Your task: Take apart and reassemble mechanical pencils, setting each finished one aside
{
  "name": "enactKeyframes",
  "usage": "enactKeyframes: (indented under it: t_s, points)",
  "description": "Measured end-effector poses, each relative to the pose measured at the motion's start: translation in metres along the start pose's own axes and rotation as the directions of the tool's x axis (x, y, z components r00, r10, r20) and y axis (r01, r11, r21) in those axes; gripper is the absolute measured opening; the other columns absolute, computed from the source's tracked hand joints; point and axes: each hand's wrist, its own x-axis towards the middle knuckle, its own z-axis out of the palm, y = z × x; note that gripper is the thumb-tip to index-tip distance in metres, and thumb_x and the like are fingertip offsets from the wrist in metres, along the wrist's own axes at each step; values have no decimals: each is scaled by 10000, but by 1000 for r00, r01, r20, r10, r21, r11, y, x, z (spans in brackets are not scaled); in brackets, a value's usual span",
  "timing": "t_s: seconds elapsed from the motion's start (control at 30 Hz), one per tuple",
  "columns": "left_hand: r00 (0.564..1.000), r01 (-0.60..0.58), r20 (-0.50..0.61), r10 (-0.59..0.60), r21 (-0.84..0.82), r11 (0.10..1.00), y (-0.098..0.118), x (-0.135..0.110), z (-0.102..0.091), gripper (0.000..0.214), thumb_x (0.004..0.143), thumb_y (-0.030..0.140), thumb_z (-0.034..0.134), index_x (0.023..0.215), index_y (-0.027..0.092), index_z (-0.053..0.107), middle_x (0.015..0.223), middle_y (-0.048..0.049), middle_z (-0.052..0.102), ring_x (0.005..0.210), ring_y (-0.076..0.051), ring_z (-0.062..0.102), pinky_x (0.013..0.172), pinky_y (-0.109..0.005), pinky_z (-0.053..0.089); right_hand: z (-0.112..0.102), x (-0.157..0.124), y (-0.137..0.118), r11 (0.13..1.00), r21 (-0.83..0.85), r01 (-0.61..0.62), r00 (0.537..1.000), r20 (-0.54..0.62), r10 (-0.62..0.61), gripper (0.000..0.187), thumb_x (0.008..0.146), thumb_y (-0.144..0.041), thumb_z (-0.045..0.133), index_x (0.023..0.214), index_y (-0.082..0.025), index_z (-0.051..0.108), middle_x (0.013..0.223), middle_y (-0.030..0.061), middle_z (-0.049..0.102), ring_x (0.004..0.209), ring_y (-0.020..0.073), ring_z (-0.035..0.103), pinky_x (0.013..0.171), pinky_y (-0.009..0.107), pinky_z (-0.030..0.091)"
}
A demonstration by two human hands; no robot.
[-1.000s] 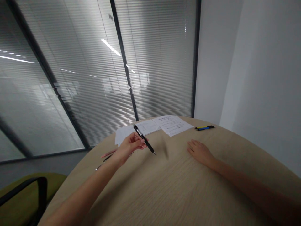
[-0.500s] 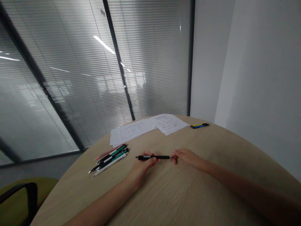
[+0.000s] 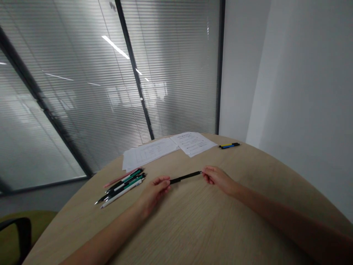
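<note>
A slim black pen (image 3: pixel 185 177) is held between my two hands, a little above the table, its right end tilted slightly up. My left hand (image 3: pixel 156 191) is closed on the pen's left end, with thumb and fingers pinching it. At the other end, the fingertips of my right hand (image 3: pixel 216 178) pinch the pen's tip, which they partly hide. Left of my left hand lies a group of several pens (image 3: pixel 121 187), in black, green, white and pink.
White printed sheets (image 3: pixel 150 151) lie at the table's far side. To their right are a yellow and a blue pen (image 3: pixel 229 145), side by side. The round wooden table (image 3: pixel 220 228) stands before glass partitions with blinds (image 3: pixel 179 73). A green chair (image 3: pixel 41 224) is at lower left.
My left hand has shifted from the pen's middle to its left end. The pen has turned, its clip no longer facing me, and its right end has risen. The view has shifted slightly.
</note>
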Motion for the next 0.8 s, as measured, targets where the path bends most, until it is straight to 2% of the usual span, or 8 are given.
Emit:
enactKeyframes:
  t_s: [0.07, 0.17, 0.27, 0.37, 0.67, 0.73, 0.8]
  points:
    - [1000, -22, -16, 23, 59, 998, 1, 2, -3, 205, 548, 122, 715, 726, 154, 620, 630, 13, 610, 552, -83, 555, 560, -180, 438, 1, 0, -1, 1000, 10, -4, 999, -52, 5, 264, 742, -388, 480, 595, -169, 496, 497, -41, 439, 442, 69, 386, 423, 202, 256]
    - [990, -135, -2, 138, 207, 969, -1, 4, -5, 231, 508, 184, 705, 724, 162, 625, 646, 17, 618, 578, -111, 557, 566, -208, 423, 2, -1, -2, 999, -38, -4, 998, -65, 1, 252, 764, -353, 459, 596, -168, 494, 497, -43, 432, 435, 68, 383, 421, 201, 261]
    - [962, -272, 59, 268, 348, 897, -5, 6, -5, 204, 478, 203, 678, 668, 171, 609, 600, 30, 602, 583, -134, 549, 570, -230, 414, 4, -1, -1, 996, -91, -13, 999, -36, 10, 270, 783, -357, 453, 592, -168, 487, 501, -42, 436, 434, 70, 386, 427, 203, 271]
    - [927, -370, 107, 360, 414, 832, -8, 7, -5, 156, 492, 215, 651, 632, 175, 596, 592, 25, 602, 582, -140, 540, 575, -236, 412, 5, -1, 0, 992, -121, -24, 1000, -17, 22, 299, 802, -387, 443, 600, -170, 486, 508, -40, 442, 438, 72, 391, 435, 204, 284]
    - [867, -460, 184, 464, 656, 599, -11, 2, -7, 143, 596, 275, 618, 707, 199, 667, 639, -5, 631, 515, -141, 497, 514, -236, 381, 5, -1, -1, 979, -204, -1, 1000, -11, -1, 386, 786, -506, 448, 584, -177, 458, 493, -45, 417, 435, 72, 385, 424, 201, 283]
    - [877, -447, 179, 446, 643, 622, -10, 1, -5, 127, 575, 276, 639, 674, 202, 668, 601, 6, 616, 506, -137, 485, 500, -229, 366, 4, -1, 0, 978, -208, 0, 1000, -11, -2, 393, 785, -513, 447, 581, -177, 456, 483, -47, 415, 432, 72, 384, 424, 200, 283]
    - [911, -400, 173, 373, 589, 703, -9, -1, -3, 118, 549, 289, 663, 614, 191, 654, 551, 17, 589, 497, -131, 476, 487, -222, 350, 3, -1, 1, 980, -200, -7, 1000, -18, 3, 393, 789, -509, 443, 580, -177, 456, 475, -48, 414, 426, 71, 382, 422, 199, 284]
